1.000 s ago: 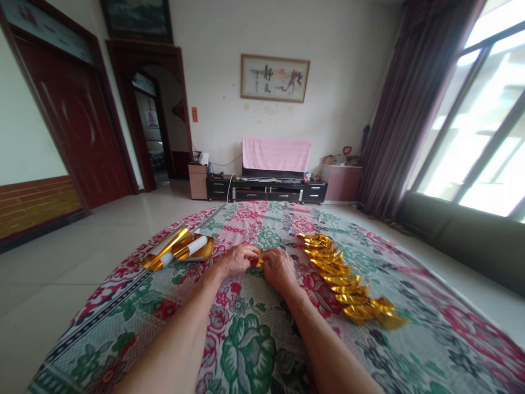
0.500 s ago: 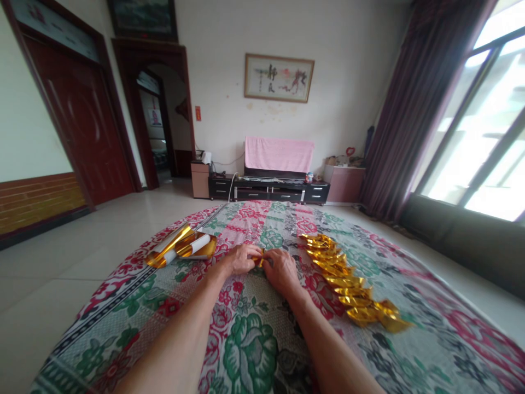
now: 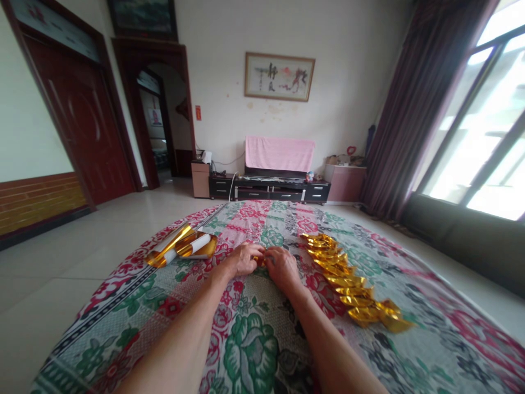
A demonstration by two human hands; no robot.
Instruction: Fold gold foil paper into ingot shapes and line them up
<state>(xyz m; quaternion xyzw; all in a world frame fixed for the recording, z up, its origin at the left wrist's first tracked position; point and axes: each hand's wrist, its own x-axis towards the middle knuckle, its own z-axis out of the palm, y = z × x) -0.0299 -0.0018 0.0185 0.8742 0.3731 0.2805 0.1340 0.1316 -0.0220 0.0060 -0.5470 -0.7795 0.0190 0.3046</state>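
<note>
Over the middle of the table, my left hand (image 3: 245, 259) and my right hand (image 3: 282, 267) meet with curled fingers around a small piece of gold foil paper (image 3: 259, 261). Both pinch it, and most of the piece is hidden behind the fingers. To the right, a slanting row of several folded gold foil ingots (image 3: 340, 279) lies on the cloth. Left of my hands rest curled sheets of gold foil paper (image 3: 180, 249) with white backs.
A flowered tablecloth (image 3: 250, 350) in red, green and grey covers the round table. Beyond its far edge stands a low black cabinet (image 3: 268, 191), with a pink cloth (image 3: 279, 153) draped above it. A purple curtain (image 3: 426, 109) hangs by the window at right.
My fingers have shifted slightly on the gold foil piece, and less of it shows between them. The ingots and the loose sheets lie where they were.
</note>
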